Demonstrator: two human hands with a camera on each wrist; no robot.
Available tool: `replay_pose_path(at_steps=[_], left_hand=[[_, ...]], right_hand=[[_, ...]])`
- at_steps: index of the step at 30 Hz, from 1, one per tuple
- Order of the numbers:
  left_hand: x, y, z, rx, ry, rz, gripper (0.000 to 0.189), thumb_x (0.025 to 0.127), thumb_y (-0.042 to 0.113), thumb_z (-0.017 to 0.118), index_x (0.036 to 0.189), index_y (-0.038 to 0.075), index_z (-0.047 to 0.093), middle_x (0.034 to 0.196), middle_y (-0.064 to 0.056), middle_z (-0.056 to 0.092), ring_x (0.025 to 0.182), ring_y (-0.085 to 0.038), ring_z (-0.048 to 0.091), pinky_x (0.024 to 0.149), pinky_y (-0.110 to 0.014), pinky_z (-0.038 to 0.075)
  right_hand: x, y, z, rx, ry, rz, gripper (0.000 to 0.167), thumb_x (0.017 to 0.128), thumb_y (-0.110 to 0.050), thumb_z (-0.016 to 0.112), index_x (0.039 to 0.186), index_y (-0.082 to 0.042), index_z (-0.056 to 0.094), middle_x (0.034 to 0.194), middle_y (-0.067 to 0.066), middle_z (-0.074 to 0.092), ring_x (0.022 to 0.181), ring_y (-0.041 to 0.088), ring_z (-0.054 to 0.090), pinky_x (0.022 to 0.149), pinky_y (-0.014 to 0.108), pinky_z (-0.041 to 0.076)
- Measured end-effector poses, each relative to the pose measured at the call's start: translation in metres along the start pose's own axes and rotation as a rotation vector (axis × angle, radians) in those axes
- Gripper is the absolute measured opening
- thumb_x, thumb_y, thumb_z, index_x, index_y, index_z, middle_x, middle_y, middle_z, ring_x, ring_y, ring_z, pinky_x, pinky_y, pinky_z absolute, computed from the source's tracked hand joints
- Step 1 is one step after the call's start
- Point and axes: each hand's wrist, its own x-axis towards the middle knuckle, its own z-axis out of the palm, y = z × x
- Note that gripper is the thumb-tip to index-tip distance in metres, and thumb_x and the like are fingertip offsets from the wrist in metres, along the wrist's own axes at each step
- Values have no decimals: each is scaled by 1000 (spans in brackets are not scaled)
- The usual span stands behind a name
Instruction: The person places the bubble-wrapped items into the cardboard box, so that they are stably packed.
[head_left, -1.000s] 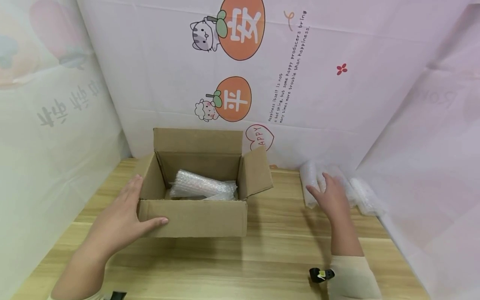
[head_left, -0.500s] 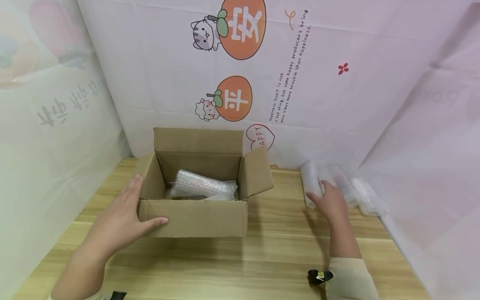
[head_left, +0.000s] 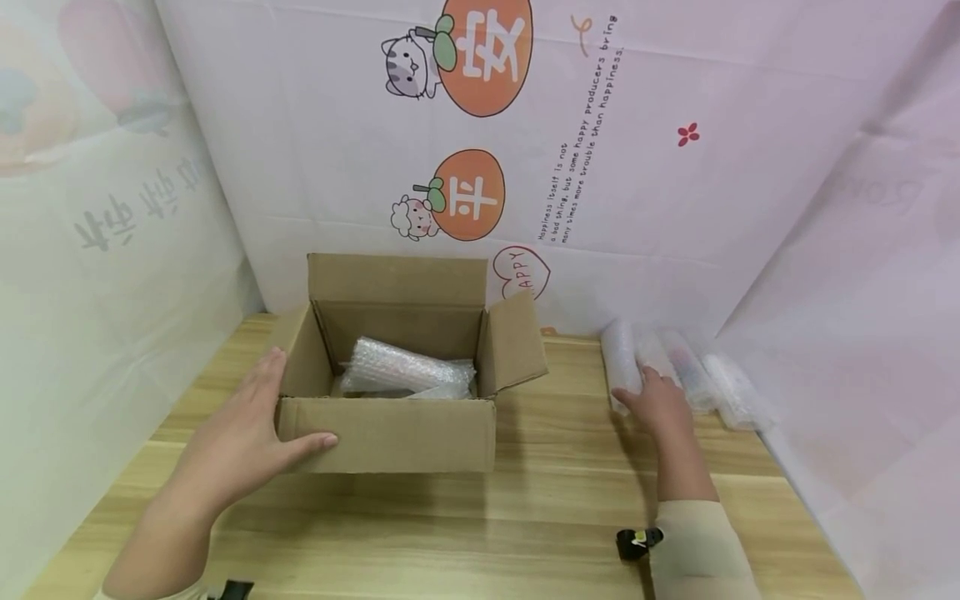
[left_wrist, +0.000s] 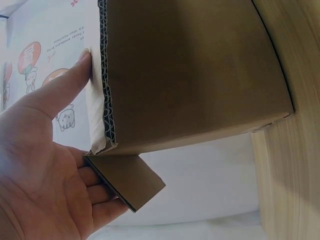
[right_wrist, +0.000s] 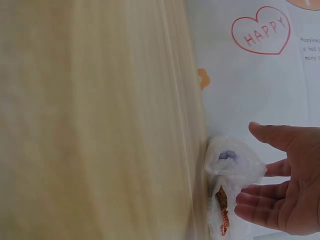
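Observation:
An open cardboard box stands on the table at left of centre in the head view. My left hand holds its near left corner, thumb across the front flap and fingers along the left flap. Inside the box lies a bubble-wrapped bundle. At the right rear, my right hand is over several bubble-wrapped rolls, thumb and fingers spread around one roll. Beside it, the leftmost roll is by the thumb. In the right wrist view, the fingers reach the clear wrap, and bluish and orange-brown contents show through.
More wrapped rolls lie to the right along the wall. White printed sheeting surrounds the wooden table at the back and sides. The box's right flap sticks outward, and its back flap stands up.
My right hand has lowered slightly toward me over the wrapped rolls, with the fingers coming down onto them. The left hand and the box have stayed put.

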Motion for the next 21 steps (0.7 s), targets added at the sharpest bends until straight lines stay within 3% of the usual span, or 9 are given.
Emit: replay_pose_path(at_steps=[13, 21], left_hand=[[0, 0, 0, -6, 3, -8, 129, 74, 83, 57, 157, 8, -7, 165, -17, 1, 148, -45, 15, 107, -71, 26], [0, 0, 1, -2, 6, -6, 129, 74, 83, 57, 158, 8, -7, 165, -17, 1, 148, -45, 15, 108, -71, 26]], right_hand=[[16, -4, -3, -76, -41, 16, 87, 95, -52, 54, 150, 10, 26, 138, 44, 35, 122, 61, 40, 100, 67, 39], [23, -1, -2, -100, -50, 6, 74, 95, -41, 58, 140, 15, 38, 133, 44, 41, 118, 58, 45, 95, 65, 44]])
